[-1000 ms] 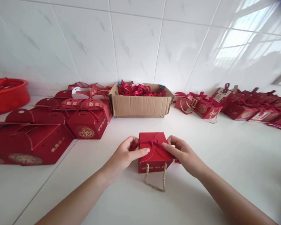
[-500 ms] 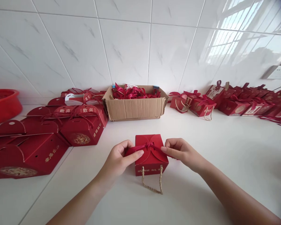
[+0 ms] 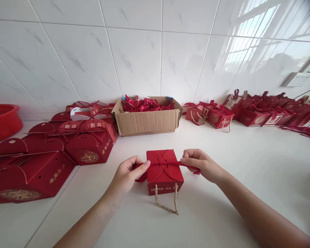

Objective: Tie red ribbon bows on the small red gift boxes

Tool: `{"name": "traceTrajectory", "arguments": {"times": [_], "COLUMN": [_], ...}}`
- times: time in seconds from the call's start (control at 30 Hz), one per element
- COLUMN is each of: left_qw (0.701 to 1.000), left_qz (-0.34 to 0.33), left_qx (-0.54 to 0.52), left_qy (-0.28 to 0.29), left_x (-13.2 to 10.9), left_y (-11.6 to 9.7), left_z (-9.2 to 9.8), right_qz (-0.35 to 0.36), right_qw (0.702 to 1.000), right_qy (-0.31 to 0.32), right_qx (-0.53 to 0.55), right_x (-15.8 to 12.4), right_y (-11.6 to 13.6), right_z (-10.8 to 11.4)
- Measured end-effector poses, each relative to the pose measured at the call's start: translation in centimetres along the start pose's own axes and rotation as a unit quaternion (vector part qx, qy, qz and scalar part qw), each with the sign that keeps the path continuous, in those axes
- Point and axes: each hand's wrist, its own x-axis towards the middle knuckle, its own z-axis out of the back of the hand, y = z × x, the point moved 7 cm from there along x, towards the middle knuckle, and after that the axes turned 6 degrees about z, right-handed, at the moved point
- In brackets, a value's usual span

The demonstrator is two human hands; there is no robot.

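Observation:
A small red gift box [image 3: 163, 174] with a beige rope handle [image 3: 166, 201] stands on the white counter in front of me. A red ribbon [image 3: 167, 164] runs across its lid, stretched out to both sides. My left hand [image 3: 127, 174] is closed on the ribbon's left end beside the box. My right hand [image 3: 200, 164] pinches the right end, pulled away from the box's right edge.
An open cardboard carton [image 3: 147, 120] full of red ribbons sits at the back wall. Larger red boxes [image 3: 89, 146] lie at the left, with a red basin [image 3: 2, 120] beyond. Several small finished red boxes [image 3: 219, 117] line the right back.
Both hands have drawn apart, pulling the ribbon ends outward so the ribbon lies taut across the lid. The view has tilted slightly.

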Motion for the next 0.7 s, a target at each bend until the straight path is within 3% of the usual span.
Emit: {"name": "traceTrajectory", "arguments": {"times": [0.13, 0.27, 0.47, 0.7], "left_qw": [1.0, 0.999, 0.999, 0.995], "left_qz": [-0.009, 0.0, 0.001, 0.018], "left_qx": [0.012, 0.036, 0.022, -0.012], "left_qy": [-0.005, 0.026, 0.046, 0.096], "left_x": [0.2, -0.1, -0.6, -0.9], "left_y": [-0.4, -0.3, -0.4, -0.4], "left_z": [0.5, -0.4, -1.7, -2.4], "right_qz": [-0.004, 0.026, 0.042, 0.032], "right_qw": [1.0, 0.999, 0.996, 0.998], "right_qy": [-0.008, -0.011, 0.076, 0.045], "right_qx": [-0.012, -0.021, 0.026, 0.024], "right_x": [0.2, 0.2, -0.2, 0.2], "right_y": [0.2, 0.9, 0.6, 0.1], "right_z": [0.7, 0.5, -2.3, -2.2]}}
